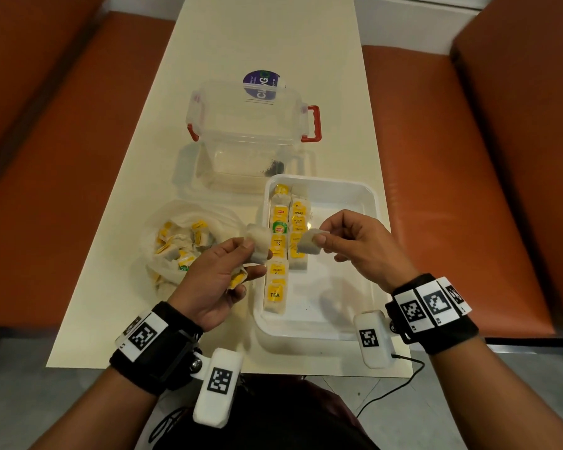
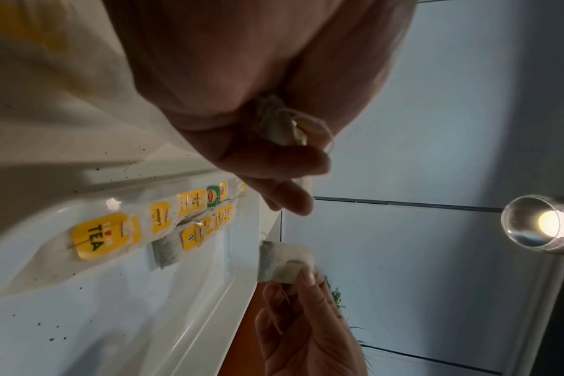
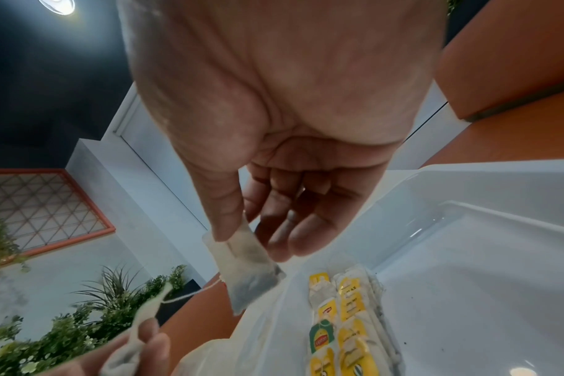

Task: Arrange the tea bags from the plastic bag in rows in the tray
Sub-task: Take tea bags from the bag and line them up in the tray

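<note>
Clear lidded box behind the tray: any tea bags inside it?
No. The clear box holds no tea bags; only a small dark clump shows at its bottom.

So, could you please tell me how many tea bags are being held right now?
2: one in the left hand, one in the right hand. More could be hidden.

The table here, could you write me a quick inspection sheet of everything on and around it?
Surface: cream table, dark specks in the tray.
Job's things: white tray holding two rows of tea bags; plastic bag with more.
Clutter: clear box with red handles, nothing in it but a dark smudge.
Hands: left hand pinches one tea bag; right hand pinches another tea bag.
Cables: black cable from the right wrist camera.
Surroundings: orange benches.
</note>
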### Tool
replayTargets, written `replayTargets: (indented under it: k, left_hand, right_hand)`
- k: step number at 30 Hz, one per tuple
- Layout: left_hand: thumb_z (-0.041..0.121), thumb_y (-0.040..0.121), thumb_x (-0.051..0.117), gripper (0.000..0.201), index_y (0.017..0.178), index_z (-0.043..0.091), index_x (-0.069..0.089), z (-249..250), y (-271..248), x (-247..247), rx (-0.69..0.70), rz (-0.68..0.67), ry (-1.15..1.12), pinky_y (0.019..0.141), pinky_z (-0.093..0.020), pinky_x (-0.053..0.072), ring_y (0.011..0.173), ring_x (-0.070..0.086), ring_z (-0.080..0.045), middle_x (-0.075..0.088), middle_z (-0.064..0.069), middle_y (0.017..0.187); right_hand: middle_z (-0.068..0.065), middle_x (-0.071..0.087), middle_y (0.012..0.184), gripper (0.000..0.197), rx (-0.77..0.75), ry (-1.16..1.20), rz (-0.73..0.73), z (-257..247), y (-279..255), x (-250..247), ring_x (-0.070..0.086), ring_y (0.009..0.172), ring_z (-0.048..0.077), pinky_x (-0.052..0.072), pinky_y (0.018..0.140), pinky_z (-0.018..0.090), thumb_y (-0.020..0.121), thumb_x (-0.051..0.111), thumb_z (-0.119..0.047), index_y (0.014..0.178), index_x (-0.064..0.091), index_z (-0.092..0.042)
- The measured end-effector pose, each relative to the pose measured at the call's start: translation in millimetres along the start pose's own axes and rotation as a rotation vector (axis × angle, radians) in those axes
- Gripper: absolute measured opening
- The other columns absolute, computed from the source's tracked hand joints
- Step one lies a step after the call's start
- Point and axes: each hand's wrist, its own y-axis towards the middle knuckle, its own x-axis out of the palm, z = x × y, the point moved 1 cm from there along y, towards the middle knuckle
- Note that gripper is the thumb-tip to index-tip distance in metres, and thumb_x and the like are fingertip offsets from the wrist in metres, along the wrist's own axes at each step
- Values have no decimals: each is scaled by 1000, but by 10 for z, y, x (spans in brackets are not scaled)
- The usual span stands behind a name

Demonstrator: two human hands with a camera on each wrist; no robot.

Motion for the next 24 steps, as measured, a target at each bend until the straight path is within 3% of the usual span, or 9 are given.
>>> replayTargets:
  k: [4, 8, 14, 24]
  left_hand:
    - [27, 94, 61, 11, 94, 19, 68, 54, -55, -25, 34, -33, 14, 35, -12, 31, 63, 64, -6, 73, -6, 105]
    - [32, 81, 64, 18, 92, 18, 68, 126, -104, -46, 61, -76, 16, 35, -12, 30, 60, 62, -6, 74, -4, 98]
    - [27, 84, 59, 14, 87, 18, 70, 212, -132, -110, 91, -122, -37, 33, -12, 30, 57, 60, -6, 73, -7, 96]
    - [25, 86, 57, 19, 98, 12, 64, 254, -130, -163, 100, -131, -31, 32, -13, 30, 55, 58, -7, 73, -8, 95]
  right_hand:
    - [-2, 71, 74, 8, 45, -38, -2, 91, 50, 8, 63, 67, 9, 50, 63, 26, 90, 74, -18, 91, 67, -14]
    - [-2, 71, 74, 6, 70, -39, -5, 146, 68, 15, 64, 65, 7, 50, 64, 26, 92, 71, -14, 95, 68, -11]
    - [0, 69, 76, 4, 96, -55, -17, 183, 83, -7, 62, 63, 4, 48, 60, 21, 92, 70, -13, 95, 68, -12]
    - [0, 71, 81, 4, 223, -332, -289, 349, 216, 248, 66, 72, 9, 51, 67, 23, 91, 71, -14, 92, 70, -18]
